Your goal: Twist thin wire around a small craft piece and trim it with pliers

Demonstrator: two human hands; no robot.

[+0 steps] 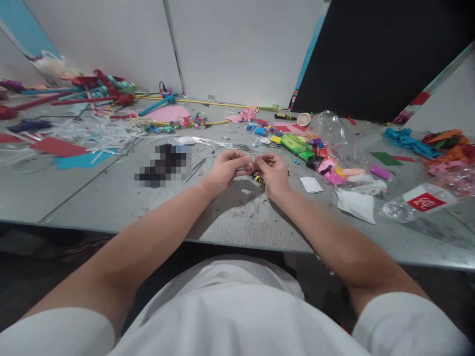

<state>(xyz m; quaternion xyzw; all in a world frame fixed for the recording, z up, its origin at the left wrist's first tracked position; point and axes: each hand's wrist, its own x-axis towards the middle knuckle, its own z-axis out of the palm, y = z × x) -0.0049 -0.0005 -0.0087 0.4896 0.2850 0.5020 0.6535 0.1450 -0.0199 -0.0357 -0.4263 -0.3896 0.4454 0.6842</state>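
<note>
**The left hand (224, 170) and right hand (273, 175) being held close together near a white square (311, 185)**

The bench (92, 207) is being covered in scattered craft scraps on every side of the white square. Beyond the square, toward the right, the back of the bench is being bordered by a black panel (363, 54). Well to the left of the square, a heap of white strips (92, 131) is being flanked by a red sheet (59, 146) and a blue sheet (83, 160). To the right of the square, a clear bottle (399, 207) with a red label is being supported on its side.

Left of the square, both hands are being held narrow, the right one nearer to it, with thumbs and fingers being bent toward a pinch and the fingertips almost meeting. Whether anything is being gripped between them cannot be told.

Just behind the square, slightly left, a green packet (293, 144) is being surrounded by small bright pieces. Farther right of the square, a purple block (380, 172) is being carried by the bench. Left of the square, a black-and-yellow tool (259, 180) is being partly hidden by the right hand; whether it is being grasped cannot be told.
</note>
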